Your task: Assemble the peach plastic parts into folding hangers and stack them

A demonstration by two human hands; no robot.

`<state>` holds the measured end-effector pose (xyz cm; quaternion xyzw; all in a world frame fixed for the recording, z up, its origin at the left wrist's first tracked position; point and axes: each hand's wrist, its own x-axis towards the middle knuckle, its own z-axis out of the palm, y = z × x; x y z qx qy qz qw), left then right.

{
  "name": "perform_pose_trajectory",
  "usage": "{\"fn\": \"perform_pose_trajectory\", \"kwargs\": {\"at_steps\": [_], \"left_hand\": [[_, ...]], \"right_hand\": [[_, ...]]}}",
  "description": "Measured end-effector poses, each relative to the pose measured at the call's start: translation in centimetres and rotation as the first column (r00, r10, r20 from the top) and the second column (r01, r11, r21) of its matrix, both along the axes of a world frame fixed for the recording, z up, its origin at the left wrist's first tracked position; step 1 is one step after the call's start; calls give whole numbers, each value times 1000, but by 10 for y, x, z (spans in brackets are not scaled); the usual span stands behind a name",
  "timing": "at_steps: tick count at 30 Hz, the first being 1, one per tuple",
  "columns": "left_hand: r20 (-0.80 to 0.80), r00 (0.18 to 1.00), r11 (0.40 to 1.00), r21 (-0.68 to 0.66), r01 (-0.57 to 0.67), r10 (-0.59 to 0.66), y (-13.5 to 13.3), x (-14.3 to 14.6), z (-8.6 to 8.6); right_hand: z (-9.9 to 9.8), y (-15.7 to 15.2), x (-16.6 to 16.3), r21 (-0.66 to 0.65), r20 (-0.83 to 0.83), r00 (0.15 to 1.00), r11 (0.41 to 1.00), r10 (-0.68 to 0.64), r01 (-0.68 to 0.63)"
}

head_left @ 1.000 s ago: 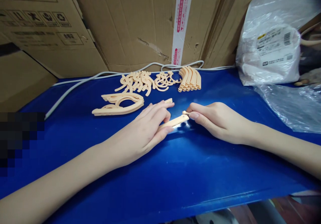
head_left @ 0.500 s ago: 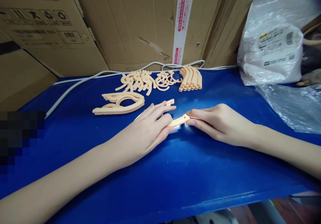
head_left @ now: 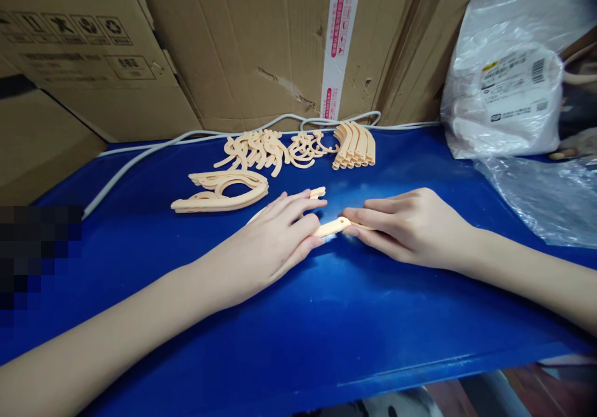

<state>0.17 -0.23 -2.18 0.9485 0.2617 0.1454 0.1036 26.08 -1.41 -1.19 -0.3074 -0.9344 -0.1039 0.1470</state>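
Note:
My left hand (head_left: 273, 243) lies on the blue table (head_left: 298, 317), its fingers pressed down on a peach plastic hanger piece (head_left: 332, 226) whose ends stick out past the fingertips. My right hand (head_left: 408, 224) meets it from the right, its fingers pinched on the same piece's right end. Just behind my left hand sits a stack of assembled peach hangers (head_left: 221, 192). Further back lie a heap of peach hooks (head_left: 270, 148) and a row of curved peach arms (head_left: 354, 146).
Cardboard boxes (head_left: 242, 43) wall off the back of the table. A white cable (head_left: 153, 152) runs along the back edge. A plastic bag with labelled contents (head_left: 508, 74) and loose clear plastic (head_left: 541, 199) fill the right side. A pixelated patch sits at the left.
My right hand has slid slightly left toward my left hand along the peach piece. My left hand has barely shifted.

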Motion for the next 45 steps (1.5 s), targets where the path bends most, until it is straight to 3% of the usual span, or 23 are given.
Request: {"fn": "perform_pose_trajectory", "kwargs": {"at_steps": [7,14,36,45], "left_hand": [[-2,1000,1000,4,14,-14,1,1,-1],[14,1000,1000,-12,11,-11,1,1,-2],[-45,998,999,33,43,-42,1,1,0],[-43,998,999,24,39,-38,-1,0,1]], "right_hand": [[0,-1,0,43,-16,1000,999,6,-6],[-1,-1,1,-55,-45,999,998,-9,6],[-3,-1,1,76,1,1000,997,16,-16],[-3,-1,-2,-85,-12,1000,996,4,-5]]}}
